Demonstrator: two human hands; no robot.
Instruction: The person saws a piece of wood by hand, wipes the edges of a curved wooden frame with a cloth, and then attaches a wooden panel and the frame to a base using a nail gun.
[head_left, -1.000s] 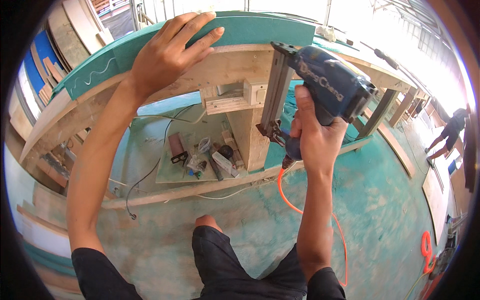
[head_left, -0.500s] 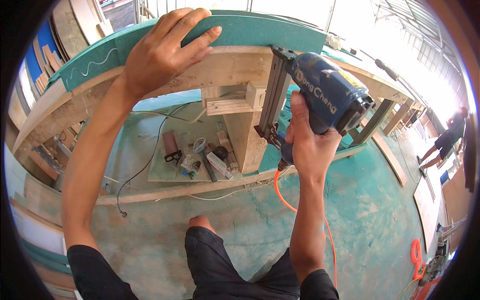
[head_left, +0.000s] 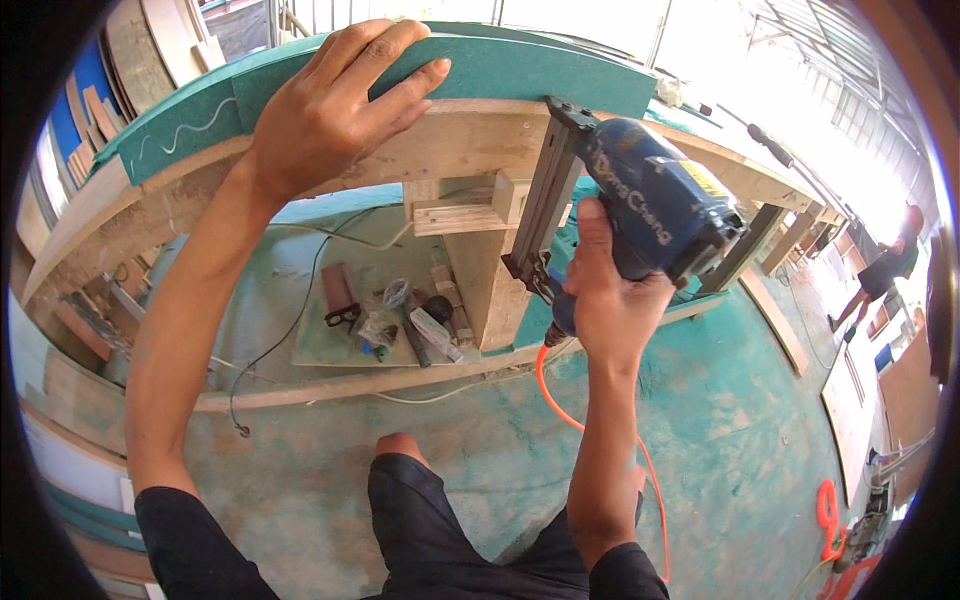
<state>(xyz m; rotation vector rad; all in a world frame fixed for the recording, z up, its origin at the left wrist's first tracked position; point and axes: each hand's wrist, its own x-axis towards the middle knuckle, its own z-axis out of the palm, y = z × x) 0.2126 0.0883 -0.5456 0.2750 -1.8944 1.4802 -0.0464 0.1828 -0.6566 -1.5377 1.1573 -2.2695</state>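
My left hand grips the upper edge of a green board strip, its fingers bent over the top. The strip stands on edge along a curved wooden frame. In my right hand is a dark blue nail gun, held by its handle, with the fingers wrapped round it. Its nose is up at the strip's lower edge, right of my left hand; whether it touches is hard to tell. From the handle's base an orange air hose runs down to the floor.
Under the frame, a low board carries several small tools and bags. A black cable lies beside it. A wooden rail crosses near the floor. Loose planks lie at the right, where another person stands farther off.
The nail gun and my right hand have shifted slightly left, and the hose has swung left with them. My left hand keeps its place on the strip. The distant person has changed posture.
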